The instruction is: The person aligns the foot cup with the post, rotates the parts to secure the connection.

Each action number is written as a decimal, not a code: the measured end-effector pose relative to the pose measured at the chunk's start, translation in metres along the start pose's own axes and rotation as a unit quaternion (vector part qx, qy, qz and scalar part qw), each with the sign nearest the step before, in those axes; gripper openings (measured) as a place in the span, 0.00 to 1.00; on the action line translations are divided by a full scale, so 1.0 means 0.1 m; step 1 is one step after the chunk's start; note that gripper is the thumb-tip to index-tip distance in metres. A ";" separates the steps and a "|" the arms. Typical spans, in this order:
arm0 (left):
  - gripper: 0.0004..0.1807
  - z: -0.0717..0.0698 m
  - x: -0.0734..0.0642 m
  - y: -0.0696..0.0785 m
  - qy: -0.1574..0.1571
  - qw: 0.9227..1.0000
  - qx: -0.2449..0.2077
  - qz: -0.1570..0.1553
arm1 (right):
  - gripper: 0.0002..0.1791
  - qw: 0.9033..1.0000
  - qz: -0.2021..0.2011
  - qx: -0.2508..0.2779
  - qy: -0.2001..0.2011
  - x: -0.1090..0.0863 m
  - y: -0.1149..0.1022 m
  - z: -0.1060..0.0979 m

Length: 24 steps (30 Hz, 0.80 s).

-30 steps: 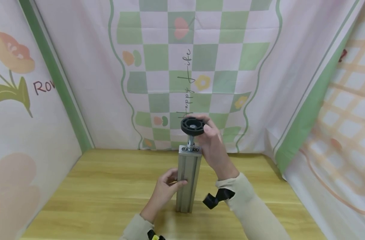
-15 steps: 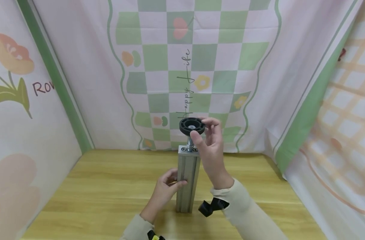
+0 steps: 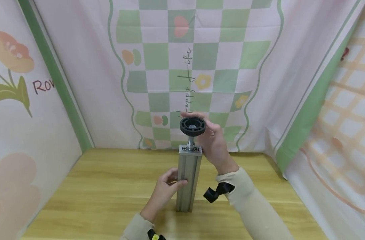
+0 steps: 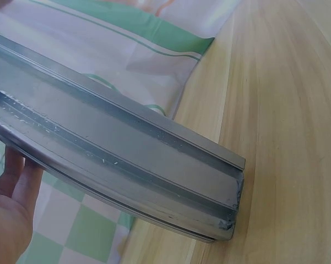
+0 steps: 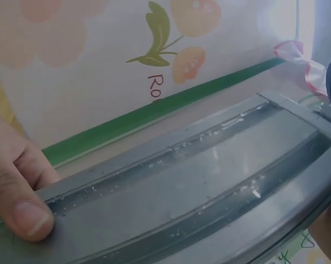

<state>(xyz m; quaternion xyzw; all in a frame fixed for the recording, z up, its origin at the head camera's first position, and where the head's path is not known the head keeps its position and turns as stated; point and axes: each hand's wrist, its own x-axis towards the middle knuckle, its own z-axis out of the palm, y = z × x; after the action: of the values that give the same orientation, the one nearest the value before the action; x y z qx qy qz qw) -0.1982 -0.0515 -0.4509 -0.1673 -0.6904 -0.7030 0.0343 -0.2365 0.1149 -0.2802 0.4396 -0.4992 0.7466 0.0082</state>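
Note:
A silver aluminium extrusion (image 3: 186, 173) stands upright on the table, with a metal end plate and two screws on its top. From the plate rises a metal stem (image 3: 191, 140) that bears a round black levelling foot (image 3: 193, 133). My left hand (image 3: 165, 186) grips the extrusion at mid-height, thumb on the near face. The right hand (image 3: 215, 146) holds the foot's rim from the right, one finger stretched along its far side. In the left wrist view the extrusion's lower end (image 4: 226, 198) meets the wood. The right wrist view shows the left thumb (image 5: 30, 217) on the grooved face.
The wood-grain table (image 3: 116, 190) extends to both sides of the extrusion. A checkered cloth backdrop (image 3: 206, 56) hangs behind it, with printed fabric walls at left and right.
My right hand drew its thumb across the near side of the foot and loosened its fingers, then moved back round to the far side. The left hand and extrusion stayed put.

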 end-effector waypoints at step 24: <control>0.21 0.00 -0.02 0.01 0.005 1.000 0.006 -0.009 | 0.15 0.999 -0.022 -0.001 0.033 -0.07 0.02 -0.03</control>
<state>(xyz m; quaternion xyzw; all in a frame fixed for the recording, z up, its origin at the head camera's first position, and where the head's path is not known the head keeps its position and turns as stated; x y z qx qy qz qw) -0.1964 -0.0518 -0.4503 -0.1578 -0.6957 -0.7000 0.0322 -0.2350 0.1196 -0.2867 0.4260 -0.4893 0.7598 0.0416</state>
